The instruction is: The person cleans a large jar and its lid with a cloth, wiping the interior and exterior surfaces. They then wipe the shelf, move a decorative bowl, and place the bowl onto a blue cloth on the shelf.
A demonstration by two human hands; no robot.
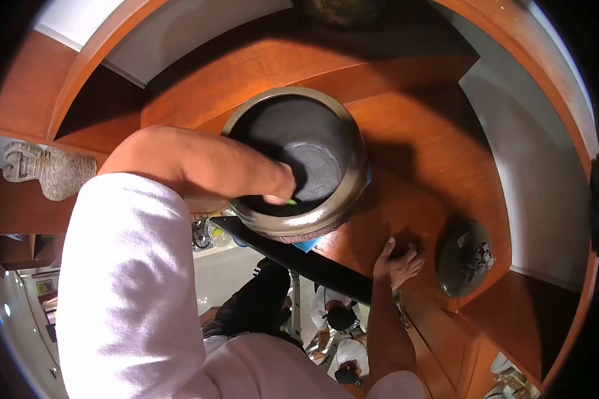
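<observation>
Wooden shelf point(429, 143): pot point(354, 176) around left hand point(281, 186), green bit point(291, 201) at fingers, grip unclear; right hand point(399, 264) open near lid point(452, 266).

Glossy-rimmed pot point(301, 219), matt dark inside; smooth wooden shelf point(412, 159).

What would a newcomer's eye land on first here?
The big dark pot mid-frame on the orange-brown wooden shelf, with the person's left hand reaching deep inside, a bit of green at its fingers. Next, the dark disc topped by a small grey figure, on the shelf right of the right hand.
</observation>
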